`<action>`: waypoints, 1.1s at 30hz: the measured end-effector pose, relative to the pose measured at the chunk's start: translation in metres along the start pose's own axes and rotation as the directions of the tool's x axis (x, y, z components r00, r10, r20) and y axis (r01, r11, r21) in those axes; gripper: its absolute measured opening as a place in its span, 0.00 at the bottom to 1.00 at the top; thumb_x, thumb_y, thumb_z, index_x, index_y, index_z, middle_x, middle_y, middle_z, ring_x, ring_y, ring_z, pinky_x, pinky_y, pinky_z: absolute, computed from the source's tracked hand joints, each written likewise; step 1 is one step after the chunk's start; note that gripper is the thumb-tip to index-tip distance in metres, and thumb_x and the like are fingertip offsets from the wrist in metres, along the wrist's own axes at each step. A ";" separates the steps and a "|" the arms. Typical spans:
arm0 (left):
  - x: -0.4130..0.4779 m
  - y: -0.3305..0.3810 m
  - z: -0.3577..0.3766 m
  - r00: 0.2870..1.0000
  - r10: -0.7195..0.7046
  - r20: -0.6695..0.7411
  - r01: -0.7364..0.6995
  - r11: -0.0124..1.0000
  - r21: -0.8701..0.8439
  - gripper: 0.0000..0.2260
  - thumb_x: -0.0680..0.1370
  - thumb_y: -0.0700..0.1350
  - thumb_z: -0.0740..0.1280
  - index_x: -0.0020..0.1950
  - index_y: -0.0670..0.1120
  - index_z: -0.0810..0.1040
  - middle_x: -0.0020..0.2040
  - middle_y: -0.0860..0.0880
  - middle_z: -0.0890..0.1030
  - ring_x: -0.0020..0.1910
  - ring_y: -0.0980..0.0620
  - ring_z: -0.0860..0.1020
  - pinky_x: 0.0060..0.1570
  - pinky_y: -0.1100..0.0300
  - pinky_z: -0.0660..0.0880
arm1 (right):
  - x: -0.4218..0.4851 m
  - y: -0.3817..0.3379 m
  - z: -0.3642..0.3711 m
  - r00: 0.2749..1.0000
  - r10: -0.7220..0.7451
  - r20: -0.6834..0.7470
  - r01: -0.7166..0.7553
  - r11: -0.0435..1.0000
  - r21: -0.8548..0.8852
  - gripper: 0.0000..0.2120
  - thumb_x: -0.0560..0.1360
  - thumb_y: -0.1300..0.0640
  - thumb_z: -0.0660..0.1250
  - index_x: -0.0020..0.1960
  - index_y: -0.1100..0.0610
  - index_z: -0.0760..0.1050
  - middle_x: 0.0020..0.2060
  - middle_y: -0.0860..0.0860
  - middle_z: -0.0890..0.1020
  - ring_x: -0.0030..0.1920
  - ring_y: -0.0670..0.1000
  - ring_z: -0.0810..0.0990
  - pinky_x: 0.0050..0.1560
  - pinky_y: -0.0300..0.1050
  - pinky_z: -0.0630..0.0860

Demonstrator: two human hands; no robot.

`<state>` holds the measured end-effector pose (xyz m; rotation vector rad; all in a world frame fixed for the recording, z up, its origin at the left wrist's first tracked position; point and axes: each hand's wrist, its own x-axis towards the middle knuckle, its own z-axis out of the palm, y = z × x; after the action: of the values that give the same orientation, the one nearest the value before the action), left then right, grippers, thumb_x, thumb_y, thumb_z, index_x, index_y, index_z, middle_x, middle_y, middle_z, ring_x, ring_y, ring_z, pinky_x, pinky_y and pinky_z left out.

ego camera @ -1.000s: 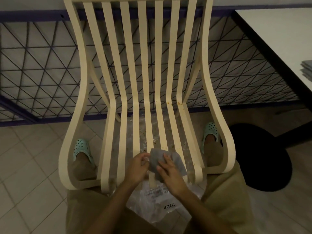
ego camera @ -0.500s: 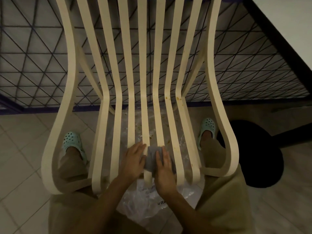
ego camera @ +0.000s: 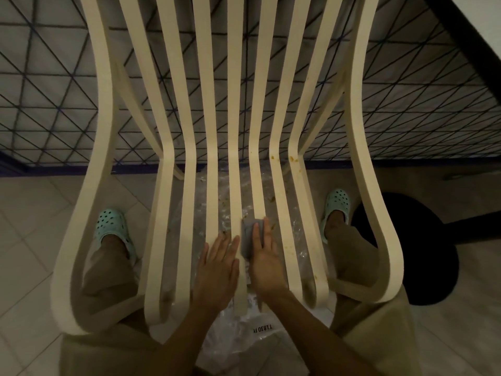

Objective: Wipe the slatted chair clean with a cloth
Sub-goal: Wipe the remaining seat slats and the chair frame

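1. I am looking down from the head camera at a cream slatted chair (ego camera: 104, 147), its seat slats running from the front edge nearest me away to a bend, where they rise into the backrest.
2. A small grey cloth (ego camera: 248, 236) lies on a middle slat, near the front edge of the seat.
3. My right hand (ego camera: 264, 263) lies flat on the cloth, fingers straight and together, pressing it down rather than gripping it.
4. My left hand (ego camera: 217, 270) rests just beside it on the neighbouring slats, palm down and fingers relaxed, holding nothing.
5. The relation that matters: the slat's long axis points straight away from my right hand, so I judge that the next stroke should push the cloth along the slat towards the bend.
6. Brown stains (ego camera: 292, 158) sit at that bend on the slats to the right of the cloth, well apart from it. The right hand is the nearer one to them.
7. A smaller speckled streak marks a right-hand slat closer to the front edge, so that side looks to need the most work.
8. Under the seat a crumpled clear plastic sheet (ego camera: 238, 329) lies on the tiled floor, showing scattered crumbs between the slats.
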<state>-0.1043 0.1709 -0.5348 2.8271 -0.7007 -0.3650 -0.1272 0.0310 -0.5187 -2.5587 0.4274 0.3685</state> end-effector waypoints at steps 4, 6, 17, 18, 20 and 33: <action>0.000 -0.002 0.001 1.000 -0.002 -0.002 0.002 1.000 -0.012 0.24 0.81 0.54 0.45 0.78 0.52 0.52 0.77 0.49 0.59 0.77 0.53 0.51 0.74 0.50 0.45 | 0.006 -0.006 -0.012 0.998 0.053 -0.022 -0.044 0.950 0.310 0.31 0.82 0.52 0.56 0.79 0.47 0.44 0.78 0.49 0.39 0.77 0.52 0.49 0.72 0.41 0.63; -0.001 -0.002 0.001 1.000 0.000 -0.018 -0.001 0.999 -0.046 0.24 0.82 0.55 0.45 0.78 0.53 0.53 0.77 0.50 0.60 0.77 0.54 0.52 0.75 0.51 0.45 | 0.004 -0.007 -0.016 0.980 0.180 -0.086 -0.095 0.801 0.591 0.26 0.82 0.51 0.57 0.78 0.51 0.54 0.77 0.50 0.51 0.74 0.50 0.58 0.68 0.34 0.61; -0.001 -0.003 0.002 0.999 0.016 -0.033 -0.017 0.999 -0.035 0.25 0.82 0.56 0.41 0.77 0.50 0.55 0.75 0.48 0.64 0.76 0.52 0.55 0.74 0.49 0.45 | 0.054 -0.008 -0.030 0.848 0.474 0.237 -0.504 0.584 0.636 0.19 0.81 0.49 0.60 0.59 0.64 0.75 0.56 0.61 0.80 0.55 0.60 0.78 0.46 0.42 0.72; 0.000 -0.003 0.003 0.999 0.017 -0.041 -0.019 0.999 -0.030 0.25 0.82 0.55 0.42 0.76 0.49 0.58 0.75 0.47 0.65 0.76 0.52 0.56 0.73 0.49 0.46 | 0.056 -0.009 -0.028 0.859 0.464 0.216 -0.481 0.589 0.650 0.19 0.81 0.49 0.60 0.59 0.64 0.76 0.54 0.60 0.80 0.53 0.59 0.79 0.43 0.41 0.71; 0.000 -0.004 0.003 0.998 0.023 -0.053 -0.024 0.999 -0.033 0.24 0.82 0.54 0.45 0.76 0.49 0.60 0.75 0.47 0.65 0.76 0.52 0.56 0.73 0.48 0.49 | 0.064 -0.011 -0.026 0.881 0.435 0.183 -0.436 0.601 0.669 0.20 0.81 0.47 0.58 0.58 0.64 0.75 0.52 0.60 0.81 0.50 0.58 0.79 0.42 0.40 0.70; -0.002 -0.001 -0.003 0.996 0.019 -0.088 -0.028 0.994 -0.106 0.23 0.81 0.54 0.49 0.77 0.52 0.58 0.71 0.47 0.71 0.75 0.50 0.62 0.73 0.47 0.53 | 0.097 -0.012 -0.028 0.894 0.437 0.095 -0.367 0.594 0.716 0.17 0.80 0.45 0.60 0.46 0.59 0.74 0.38 0.52 0.78 0.40 0.52 0.77 0.36 0.39 0.71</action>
<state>-0.1050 0.1734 -0.5312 2.7130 -0.6751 -0.2651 -0.0297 0.0038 -0.5227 -1.6768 0.9851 0.1776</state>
